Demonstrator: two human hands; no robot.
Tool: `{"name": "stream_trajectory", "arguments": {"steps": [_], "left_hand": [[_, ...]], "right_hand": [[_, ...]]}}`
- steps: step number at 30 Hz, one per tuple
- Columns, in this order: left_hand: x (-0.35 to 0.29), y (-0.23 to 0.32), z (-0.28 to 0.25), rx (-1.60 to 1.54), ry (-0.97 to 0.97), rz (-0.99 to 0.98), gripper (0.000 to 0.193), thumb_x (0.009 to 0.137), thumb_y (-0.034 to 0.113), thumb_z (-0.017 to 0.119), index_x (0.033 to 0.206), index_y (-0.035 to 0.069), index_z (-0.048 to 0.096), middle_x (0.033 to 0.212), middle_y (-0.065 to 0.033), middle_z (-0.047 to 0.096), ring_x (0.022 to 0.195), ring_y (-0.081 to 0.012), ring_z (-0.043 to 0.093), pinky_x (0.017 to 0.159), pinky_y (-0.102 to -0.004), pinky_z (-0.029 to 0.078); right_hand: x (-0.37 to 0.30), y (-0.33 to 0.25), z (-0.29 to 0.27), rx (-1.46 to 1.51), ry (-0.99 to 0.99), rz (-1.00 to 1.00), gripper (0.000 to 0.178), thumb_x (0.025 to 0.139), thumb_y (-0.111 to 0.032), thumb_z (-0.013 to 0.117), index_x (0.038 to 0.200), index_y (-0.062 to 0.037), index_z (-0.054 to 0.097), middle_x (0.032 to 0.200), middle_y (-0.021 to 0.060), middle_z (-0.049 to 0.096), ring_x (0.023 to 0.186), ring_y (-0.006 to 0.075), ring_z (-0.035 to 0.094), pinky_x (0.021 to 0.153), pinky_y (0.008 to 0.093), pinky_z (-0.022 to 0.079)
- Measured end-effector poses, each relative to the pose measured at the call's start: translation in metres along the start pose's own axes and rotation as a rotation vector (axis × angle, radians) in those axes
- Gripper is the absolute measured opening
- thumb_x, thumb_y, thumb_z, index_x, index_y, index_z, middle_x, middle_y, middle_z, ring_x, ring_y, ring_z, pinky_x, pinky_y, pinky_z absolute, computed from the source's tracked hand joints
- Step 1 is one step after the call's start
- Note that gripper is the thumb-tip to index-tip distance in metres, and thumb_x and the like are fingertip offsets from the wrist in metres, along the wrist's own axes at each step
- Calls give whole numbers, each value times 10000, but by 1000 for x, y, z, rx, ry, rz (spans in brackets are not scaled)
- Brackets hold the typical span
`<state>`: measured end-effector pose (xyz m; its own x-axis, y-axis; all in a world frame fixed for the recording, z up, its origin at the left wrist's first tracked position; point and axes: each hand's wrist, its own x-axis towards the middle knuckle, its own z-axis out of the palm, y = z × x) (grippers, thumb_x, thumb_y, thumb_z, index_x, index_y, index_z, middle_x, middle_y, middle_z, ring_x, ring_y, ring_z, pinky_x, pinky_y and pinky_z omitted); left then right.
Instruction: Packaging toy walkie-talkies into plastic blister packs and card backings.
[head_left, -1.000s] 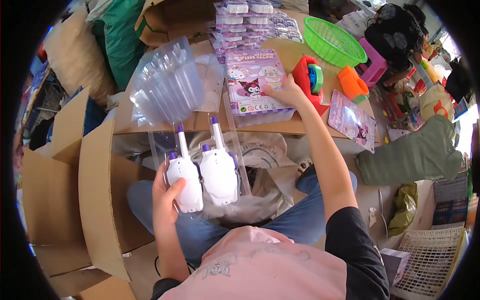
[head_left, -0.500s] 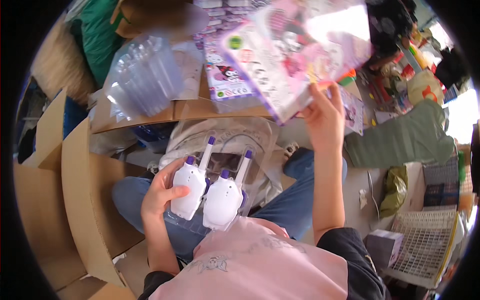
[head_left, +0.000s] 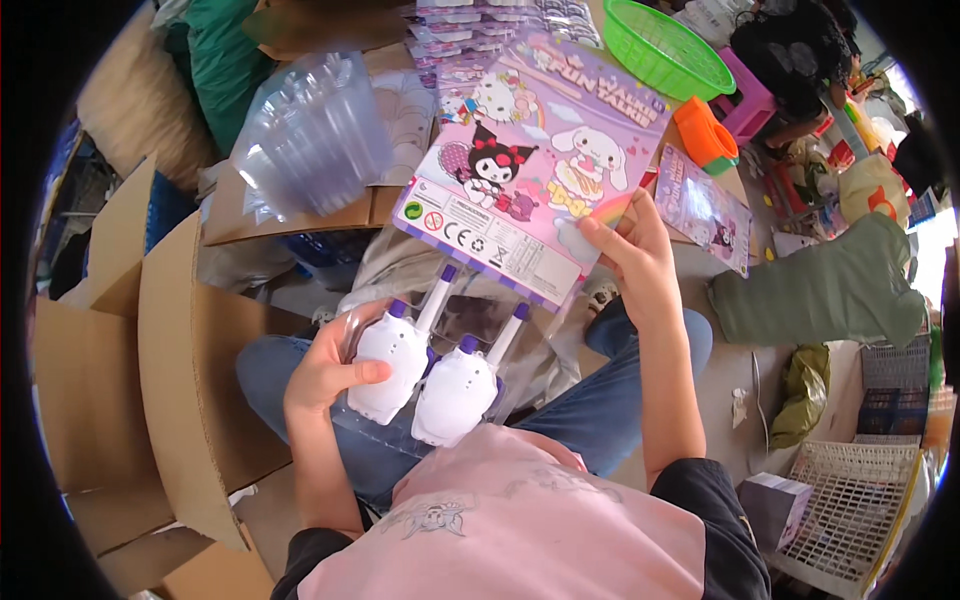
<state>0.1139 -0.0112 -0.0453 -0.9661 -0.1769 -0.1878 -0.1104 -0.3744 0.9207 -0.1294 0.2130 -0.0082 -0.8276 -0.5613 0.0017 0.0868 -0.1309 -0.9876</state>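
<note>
My left hand (head_left: 325,370) grips the left edge of a clear plastic blister tray (head_left: 395,436) over my lap, its thumb on the nearer toy. Two white toy walkie-talkies sit side by side in that tray, a left one (head_left: 388,368) and a right one (head_left: 455,398), with purple-tipped antennas pointing away from me. My right hand (head_left: 645,250) pinches the lower right edge of a purple and pink printed backing card (head_left: 530,165) with cartoon characters. The card is tilted, its lower edge just beyond the antenna tips.
Nested clear blister trays (head_left: 310,140) rest on the cardboard-topped surface ahead. Stacked printed packs (head_left: 460,45), a green basket (head_left: 670,50), an orange roll-shaped object (head_left: 705,135) and another card (head_left: 700,205) are beyond. An open carton (head_left: 170,400) stands left; a white basket (head_left: 850,500) right.
My right hand has brought the card lower and turned it, so its printed face shows clearly without the glare. The left hand still holds the tray, shifted slightly in the view.
</note>
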Motion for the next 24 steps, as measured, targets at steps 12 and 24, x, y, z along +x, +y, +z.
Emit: {"name": "stream_trajectory", "arguments": {"steps": [12, 24], "left_hand": [[13, 13, -15, 168, -269, -81, 651, 680, 42, 738, 1271, 1, 466, 1088, -31, 575, 957, -92, 520, 865, -230, 399], [3, 20, -36, 325, -390, -133, 648, 695, 47, 727, 1284, 13, 460, 1186, -53, 557, 1039, -92, 503, 913, -240, 385]], "right_hand": [[31, -34, -95, 56, 11, 121, 597, 812, -30, 594, 1336, -61, 310, 979, 108, 626, 703, 195, 660, 536, 339, 572], [46, -54, -119, -198, -458, 432, 457, 766, -111, 669, 1174, 4, 496, 1019, 75, 620, 861, 135, 619, 710, 275, 520]]}}
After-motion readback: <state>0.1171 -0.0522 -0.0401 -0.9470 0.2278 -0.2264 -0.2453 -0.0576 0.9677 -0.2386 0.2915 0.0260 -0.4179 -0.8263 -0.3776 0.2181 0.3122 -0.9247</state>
